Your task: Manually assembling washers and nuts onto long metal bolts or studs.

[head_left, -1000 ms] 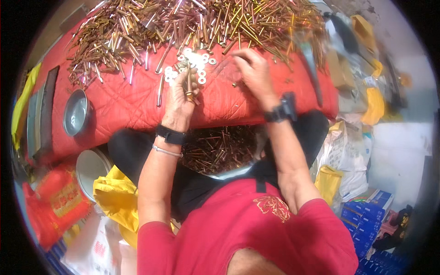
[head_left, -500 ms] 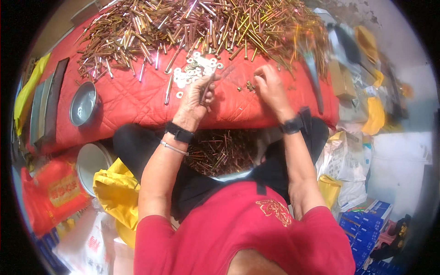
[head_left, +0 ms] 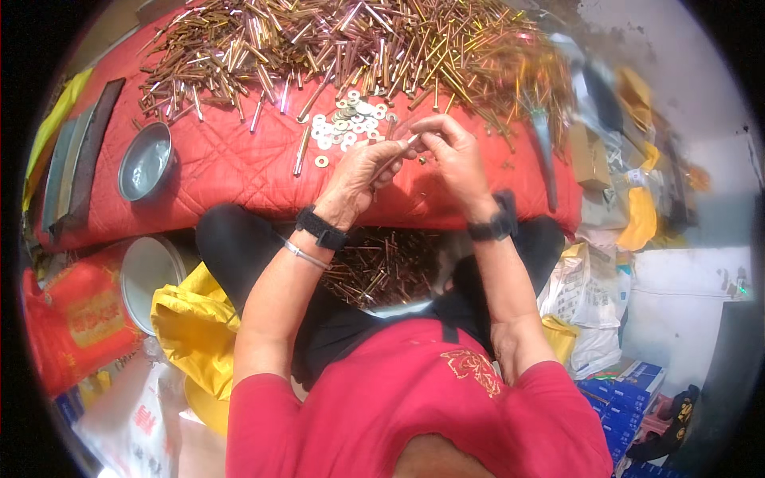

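Brass-coloured pin point(head_left: 401, 148) sits pinched between my left hand point(head_left: 362, 171) and right hand point(head_left: 450, 151), both closed on it, fingertips meeting. Just beyond them lie silver washers point(head_left: 348, 119) on the red quilted pad point(head_left: 231, 171).

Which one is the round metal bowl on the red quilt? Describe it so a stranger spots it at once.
Start at the red quilted pad under the heap of brass rods. Go to its left end, below the heap's edge. The metal bowl sits there alone: round, grey and shiny, unlike the thin golden rods and small washers.
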Tool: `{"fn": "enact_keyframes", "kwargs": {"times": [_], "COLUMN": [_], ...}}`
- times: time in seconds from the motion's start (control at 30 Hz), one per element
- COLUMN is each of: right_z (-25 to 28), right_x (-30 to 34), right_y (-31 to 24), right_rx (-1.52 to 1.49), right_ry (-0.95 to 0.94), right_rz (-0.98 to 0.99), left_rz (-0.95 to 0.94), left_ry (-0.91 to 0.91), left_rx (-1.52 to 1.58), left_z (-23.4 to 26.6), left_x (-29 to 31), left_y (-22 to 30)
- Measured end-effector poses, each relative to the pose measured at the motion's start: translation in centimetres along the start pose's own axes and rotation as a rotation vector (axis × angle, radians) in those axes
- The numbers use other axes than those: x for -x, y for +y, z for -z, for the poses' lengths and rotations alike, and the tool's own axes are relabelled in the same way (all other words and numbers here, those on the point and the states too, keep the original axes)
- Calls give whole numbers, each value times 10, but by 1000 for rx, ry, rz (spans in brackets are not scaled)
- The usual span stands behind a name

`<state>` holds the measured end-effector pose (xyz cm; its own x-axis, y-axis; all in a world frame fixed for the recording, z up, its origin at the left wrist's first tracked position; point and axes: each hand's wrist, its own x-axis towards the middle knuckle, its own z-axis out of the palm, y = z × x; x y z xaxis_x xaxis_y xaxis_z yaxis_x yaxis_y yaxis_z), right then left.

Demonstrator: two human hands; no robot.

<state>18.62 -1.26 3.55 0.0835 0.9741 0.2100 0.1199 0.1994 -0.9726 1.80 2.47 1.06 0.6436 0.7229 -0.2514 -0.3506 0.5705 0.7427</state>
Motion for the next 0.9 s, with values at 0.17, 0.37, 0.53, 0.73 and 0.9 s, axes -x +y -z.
{"fn": "enact_keyframes", "kwargs": {"times": [0.17,0.37,0.53,0.73,0.9], "right_z": [6,4,5,2,6], "right_x": [1,-1,4,5,4], "right_y": [0,0,7,2,-18], "right_rx": [-49,-138,-65,-218,303], "right_ry": [40,95,73,33,-56], "right_rz": [-49,-21,-58,-43,-30], "left_rz": [-4,11,-1,0,6], "left_ry": [-25,-19,-23,-29,-40], "left_rx": [13,27,5,-47,-163], "left_z": [0,-1,-2,-3,0], "left_x": [-1,0,1,2,4], "left_y": [1,1,3,4,8]}}
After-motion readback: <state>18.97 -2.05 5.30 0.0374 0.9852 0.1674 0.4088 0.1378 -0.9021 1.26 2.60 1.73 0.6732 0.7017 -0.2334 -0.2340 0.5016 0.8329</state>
